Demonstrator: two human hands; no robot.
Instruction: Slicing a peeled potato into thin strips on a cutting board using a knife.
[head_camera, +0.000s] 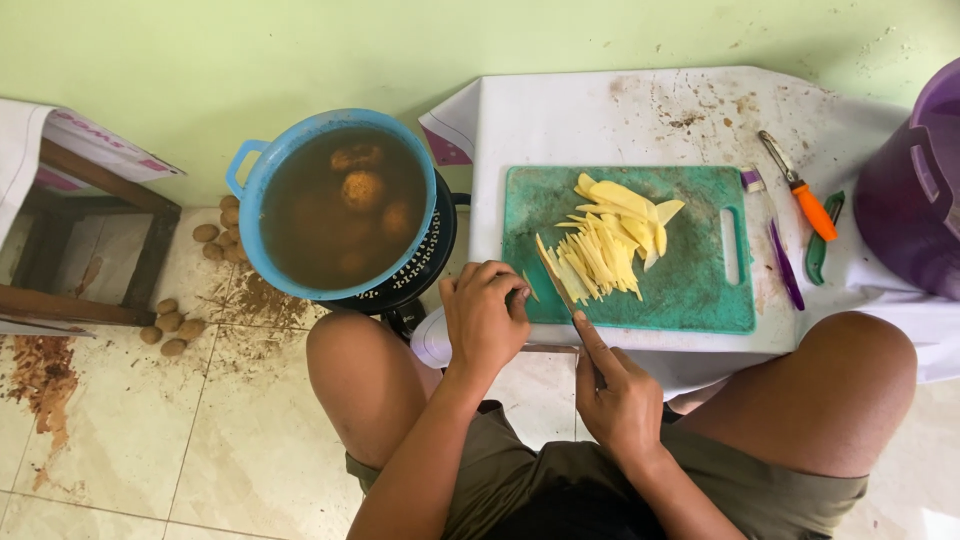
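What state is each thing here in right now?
Potato: peeled, cut into strips and slices.
Knife: held in the right hand.
Left hand: curled at the cutting board edge.
Blue tub: full of brown water, potatoes soaking.
Orange-handled peeler: lying unused.

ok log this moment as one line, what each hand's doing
left hand: curled at edge of green cutting board | right hand: holding knife | knife tip beside potato strips | blue pot: potatoes in water
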